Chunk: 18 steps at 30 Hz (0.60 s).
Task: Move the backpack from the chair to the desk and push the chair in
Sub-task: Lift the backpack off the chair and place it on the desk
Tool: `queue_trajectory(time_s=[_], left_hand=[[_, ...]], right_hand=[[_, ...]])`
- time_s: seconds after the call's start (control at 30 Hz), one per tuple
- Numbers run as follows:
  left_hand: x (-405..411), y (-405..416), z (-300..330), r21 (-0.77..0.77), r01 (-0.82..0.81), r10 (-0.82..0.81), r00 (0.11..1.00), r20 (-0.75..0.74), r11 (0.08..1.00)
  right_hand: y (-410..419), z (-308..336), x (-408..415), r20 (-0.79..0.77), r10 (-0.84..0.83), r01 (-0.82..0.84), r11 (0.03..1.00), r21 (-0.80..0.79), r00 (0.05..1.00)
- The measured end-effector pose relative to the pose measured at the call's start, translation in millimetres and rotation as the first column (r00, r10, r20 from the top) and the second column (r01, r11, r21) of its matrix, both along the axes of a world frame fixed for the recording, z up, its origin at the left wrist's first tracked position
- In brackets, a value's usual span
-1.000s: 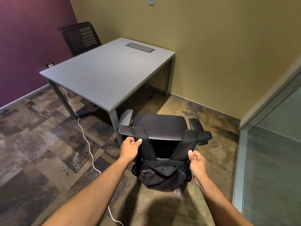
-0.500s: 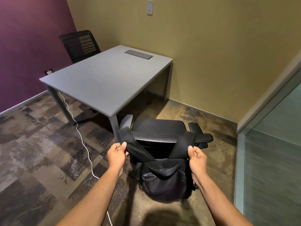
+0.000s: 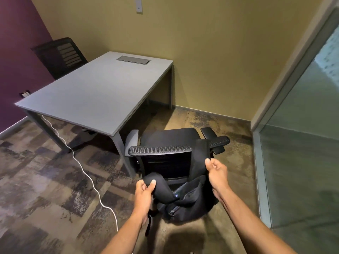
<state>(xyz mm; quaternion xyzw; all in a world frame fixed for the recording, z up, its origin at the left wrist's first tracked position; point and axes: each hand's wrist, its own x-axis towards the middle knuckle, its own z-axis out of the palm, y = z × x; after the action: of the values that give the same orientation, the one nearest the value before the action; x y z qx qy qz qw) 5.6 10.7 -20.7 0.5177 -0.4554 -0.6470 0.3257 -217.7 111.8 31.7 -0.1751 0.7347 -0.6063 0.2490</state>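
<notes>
A black backpack (image 3: 187, 204) hangs behind the back of a black office chair (image 3: 170, 138). My left hand (image 3: 144, 189) grips its left shoulder strap, which is off the chair's backrest and pulled toward me. My right hand (image 3: 217, 171) grips the right strap (image 3: 200, 154), still looped over the top of the backrest. The chair stands pulled out from the near right corner of the grey desk (image 3: 95, 96), its seat facing away from me.
A second black chair (image 3: 60, 55) stands at the desk's far left side. A white cable (image 3: 88, 178) runs across the patterned carpet from under the desk. A glass partition (image 3: 300, 143) closes off the right; yellow and purple walls stand behind.
My left hand has lifted the left strap off the backrest and drawn it down toward me. The backpack has tilted. The view has shifted so the desk sits further left.
</notes>
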Motion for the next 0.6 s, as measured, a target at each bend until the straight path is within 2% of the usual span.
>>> queue_trajectory(time_s=[0.13,0.27,0.37,0.47,0.6], left_hand=[[-11,12,-7,-0.008,0.269,-0.268,0.959,-0.093,0.963],[-23,29,-14,-0.132,0.542,-0.543,0.839,0.034,0.830],[-33,42,-22,-0.252,0.669,-0.668,0.737,0.106,0.699],[-43,49,-20,-0.387,0.672,-0.578,0.741,0.342,0.631],[-73,53,-12,-0.431,0.618,-0.443,0.780,0.443,0.658]], right_hand=[[10,20,-5,-0.065,-0.033,0.030,0.999,-0.038,0.997],[23,43,-14,-0.097,-0.090,0.083,0.993,-0.083,0.991],[34,58,-25,-0.056,-0.158,0.149,0.979,-0.137,0.986],[44,76,-38,-0.031,-0.207,0.199,0.964,-0.179,0.978],[61,92,-64,-0.031,-0.256,0.246,0.950,-0.190,0.966]])
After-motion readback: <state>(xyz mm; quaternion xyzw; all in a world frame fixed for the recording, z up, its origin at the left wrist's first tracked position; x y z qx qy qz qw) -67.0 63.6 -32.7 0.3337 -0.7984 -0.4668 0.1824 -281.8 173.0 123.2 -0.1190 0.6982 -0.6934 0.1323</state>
